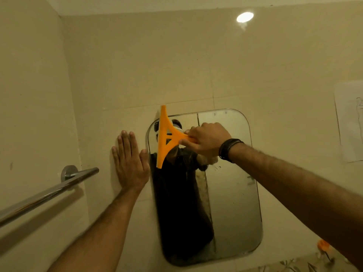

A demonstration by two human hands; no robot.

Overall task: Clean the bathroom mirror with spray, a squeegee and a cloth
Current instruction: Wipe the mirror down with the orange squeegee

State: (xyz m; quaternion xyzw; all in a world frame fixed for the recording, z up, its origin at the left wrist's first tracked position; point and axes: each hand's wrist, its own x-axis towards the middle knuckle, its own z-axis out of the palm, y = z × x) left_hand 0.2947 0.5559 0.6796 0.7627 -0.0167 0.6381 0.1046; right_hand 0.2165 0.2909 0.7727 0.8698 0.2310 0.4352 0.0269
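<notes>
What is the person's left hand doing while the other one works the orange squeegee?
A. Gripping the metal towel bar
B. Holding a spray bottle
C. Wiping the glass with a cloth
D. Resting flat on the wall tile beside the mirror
D: the left hand lies open, fingers straight, flat on the wall tile just left of the mirror, while the right hand holds the squeegee.

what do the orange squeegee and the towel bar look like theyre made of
Squeegee: looks like moulded plastic, a uniform matte orange with open triangular cut-outs in its frame; the blade edge material can't be told.
Towel bar: probably polished metal, chrome or steel; it is silvery, with bright mirror-like streaks along its length and a shiny round wall mount.
</notes>
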